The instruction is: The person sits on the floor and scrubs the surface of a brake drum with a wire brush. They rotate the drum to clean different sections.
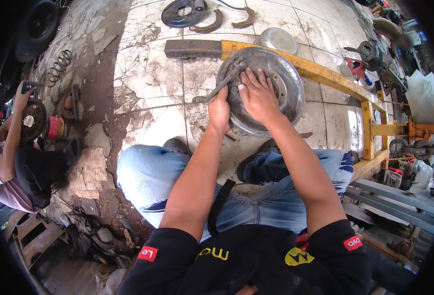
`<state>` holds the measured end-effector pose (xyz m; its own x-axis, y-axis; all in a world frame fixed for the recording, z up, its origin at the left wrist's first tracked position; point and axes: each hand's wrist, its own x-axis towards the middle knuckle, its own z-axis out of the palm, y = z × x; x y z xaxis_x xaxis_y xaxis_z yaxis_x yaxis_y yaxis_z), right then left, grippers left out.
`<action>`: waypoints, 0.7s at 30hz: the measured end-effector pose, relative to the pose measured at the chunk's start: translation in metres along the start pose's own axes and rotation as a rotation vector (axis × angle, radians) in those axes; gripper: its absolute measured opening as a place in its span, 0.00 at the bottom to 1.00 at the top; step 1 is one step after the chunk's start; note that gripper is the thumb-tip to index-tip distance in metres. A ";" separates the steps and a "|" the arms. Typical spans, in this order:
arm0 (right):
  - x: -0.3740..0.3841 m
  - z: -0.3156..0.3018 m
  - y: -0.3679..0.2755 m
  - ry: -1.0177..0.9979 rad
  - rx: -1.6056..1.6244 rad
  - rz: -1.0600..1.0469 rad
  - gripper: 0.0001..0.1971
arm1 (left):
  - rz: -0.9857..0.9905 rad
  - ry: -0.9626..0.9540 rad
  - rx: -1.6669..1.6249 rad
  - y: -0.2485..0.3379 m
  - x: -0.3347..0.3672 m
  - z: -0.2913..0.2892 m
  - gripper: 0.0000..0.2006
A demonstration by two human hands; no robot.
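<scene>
A round grey metal brake backing plate (291, 101) with a raised rim stands before me, its far side against a yellow metal frame. My left hand (220, 112) is closed at the plate's left edge around a grey, slightly bent rod-like piece (225, 85). That piece runs up to a fitting (242, 64) on the plate's upper left. Part of the left fingers is hidden. My right hand (260, 97) presses down on the middle of the plate, palm down with fingers stretched out and slightly apart.
Beyond the yellow frame (320, 73) lie a black backing plate (170, 14), two curved brake shoes (211, 23) and a round metal drum (279, 39). A coil spring (59, 65) lies left. Another person (17, 162) sits far left with a round part. Tools and parts crowd the right.
</scene>
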<state>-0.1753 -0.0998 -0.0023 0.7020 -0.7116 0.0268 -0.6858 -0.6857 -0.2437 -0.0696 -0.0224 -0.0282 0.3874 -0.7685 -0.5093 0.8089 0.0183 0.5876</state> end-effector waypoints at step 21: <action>-0.018 -0.002 0.004 -0.032 -0.007 -0.055 0.28 | 0.017 0.023 0.092 -0.009 0.008 -0.004 0.23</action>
<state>-0.1907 -0.0901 -0.0017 0.7447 -0.6674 0.0090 -0.6470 -0.7251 -0.2356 -0.0719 -0.0266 -0.0398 0.4120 -0.7535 -0.5124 0.7585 -0.0280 0.6510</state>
